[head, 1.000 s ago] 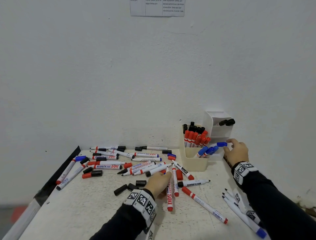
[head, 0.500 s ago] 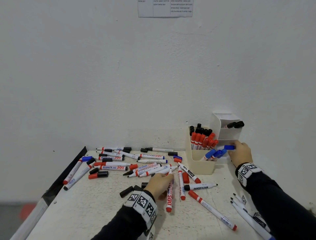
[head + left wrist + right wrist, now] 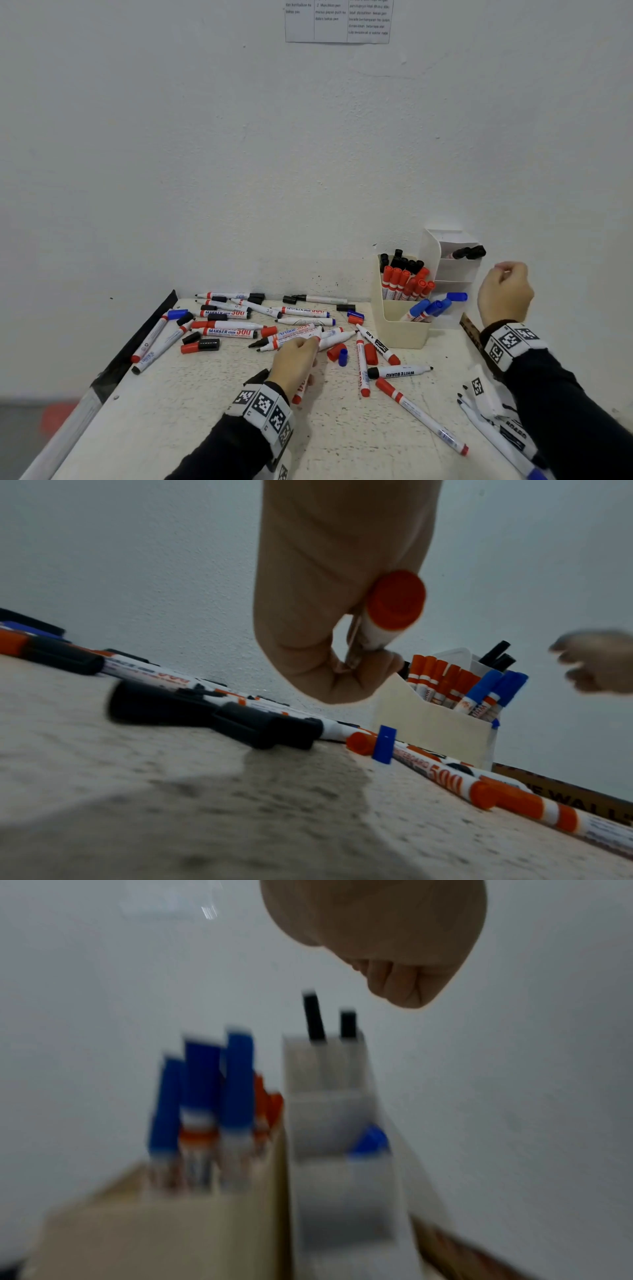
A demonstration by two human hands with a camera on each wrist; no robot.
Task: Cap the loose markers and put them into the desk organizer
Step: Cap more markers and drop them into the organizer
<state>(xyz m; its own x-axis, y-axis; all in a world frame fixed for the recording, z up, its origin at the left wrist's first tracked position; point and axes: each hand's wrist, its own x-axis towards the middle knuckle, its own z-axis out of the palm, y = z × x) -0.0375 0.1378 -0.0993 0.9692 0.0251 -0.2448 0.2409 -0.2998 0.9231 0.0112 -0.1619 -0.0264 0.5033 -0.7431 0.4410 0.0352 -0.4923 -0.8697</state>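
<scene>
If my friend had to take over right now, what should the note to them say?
Left hand: holds a red marker just above the table.
Right hand: raised beside the desk organizer, fingers curled, holding nothing.
Done: red, black and blue capped markers stand in the organizer; one blue marker lies in its side compartment.
Left: many markers and loose caps, like the blue cap, lie scattered on the table. I cannot tell whether the held marker is capped.
</scene>
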